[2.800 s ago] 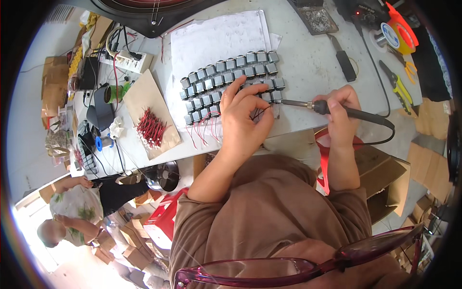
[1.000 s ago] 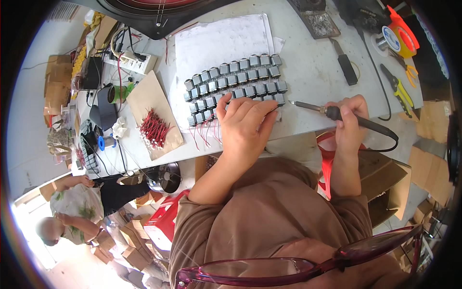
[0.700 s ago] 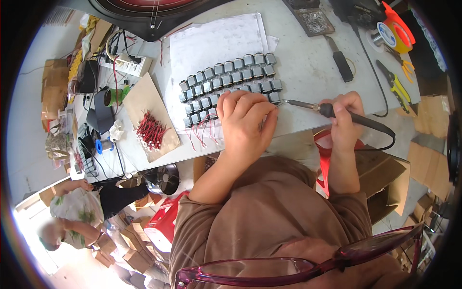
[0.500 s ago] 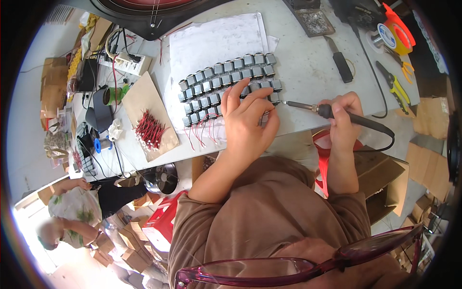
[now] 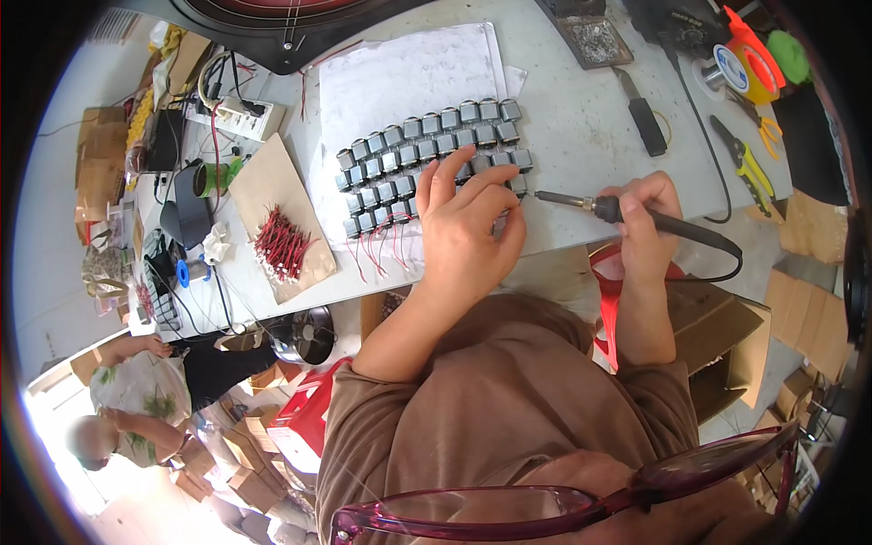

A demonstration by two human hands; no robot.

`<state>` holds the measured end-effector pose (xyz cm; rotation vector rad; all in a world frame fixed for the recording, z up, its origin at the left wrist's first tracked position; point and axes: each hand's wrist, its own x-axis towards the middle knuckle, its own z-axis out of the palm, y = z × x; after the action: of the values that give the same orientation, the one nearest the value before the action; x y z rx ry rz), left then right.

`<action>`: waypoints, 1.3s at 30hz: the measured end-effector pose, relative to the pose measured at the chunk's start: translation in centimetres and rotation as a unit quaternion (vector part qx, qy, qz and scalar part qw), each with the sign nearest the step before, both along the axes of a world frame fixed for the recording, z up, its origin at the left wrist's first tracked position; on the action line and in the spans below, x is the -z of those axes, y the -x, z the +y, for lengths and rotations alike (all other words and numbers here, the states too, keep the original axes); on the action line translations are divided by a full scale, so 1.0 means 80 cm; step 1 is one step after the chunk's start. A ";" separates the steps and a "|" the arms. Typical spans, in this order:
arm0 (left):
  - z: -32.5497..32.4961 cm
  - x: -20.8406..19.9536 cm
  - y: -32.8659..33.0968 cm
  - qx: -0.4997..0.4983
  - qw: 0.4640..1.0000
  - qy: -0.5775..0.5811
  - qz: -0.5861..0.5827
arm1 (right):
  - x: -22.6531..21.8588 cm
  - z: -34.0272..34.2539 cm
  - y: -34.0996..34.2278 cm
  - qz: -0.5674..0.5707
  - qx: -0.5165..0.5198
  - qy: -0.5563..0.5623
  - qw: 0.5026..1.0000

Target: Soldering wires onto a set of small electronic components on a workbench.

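Note:
Several rows of small grey metal blocks with dark edges (image 5: 450, 119) stand on white paper (image 5: 409, 73) on the table in front of me. My left hand (image 5: 468, 227) reaches over the lower right of the rows, thumb and forefinger curled together in a pinch. What they grip is hidden behind the fingers. My right hand (image 5: 647, 218) is wrapped round a soldering iron (image 5: 663, 221); its tip points left, close to the end block beside my left fingers. Thin red wires (image 5: 372, 250) stick out from the nearest row, left of my left hand.
Left of the paper, a pile of red wires (image 5: 283, 245) lies on brown card (image 5: 272, 177). A power strip (image 5: 245, 118) is beyond it. Toward the right are a black-handled tool (image 5: 645, 123), green-handled pliers (image 5: 749, 173) and a solder spool (image 5: 727, 68). A person (image 5: 145, 391) is at lower left.
The soldering iron and my right hand have shifted very slightly left. My left hand keeps its pinch. A green rounded thing and a dark shape have come into view at the far right edge.

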<state>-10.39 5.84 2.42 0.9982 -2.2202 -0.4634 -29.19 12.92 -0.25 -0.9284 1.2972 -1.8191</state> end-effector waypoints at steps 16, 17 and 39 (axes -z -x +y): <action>-0.004 -0.004 -0.001 0.018 1.000 -0.010 -0.018 | 0.002 -0.001 -0.001 -0.002 0.021 0.012 1.000; -0.004 -0.004 -0.001 0.017 1.000 -0.008 -0.020 | 0.001 -0.001 -0.001 -0.003 0.023 0.013 1.000; 0.013 -0.015 -0.055 0.024 0.997 0.013 -0.070 | 0.005 0.001 0.003 -0.006 0.027 0.020 0.999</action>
<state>-5.95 6.90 3.64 0.9935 -2.3735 -0.3962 -29.43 13.01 -0.64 -0.9107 1.2947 -1.8965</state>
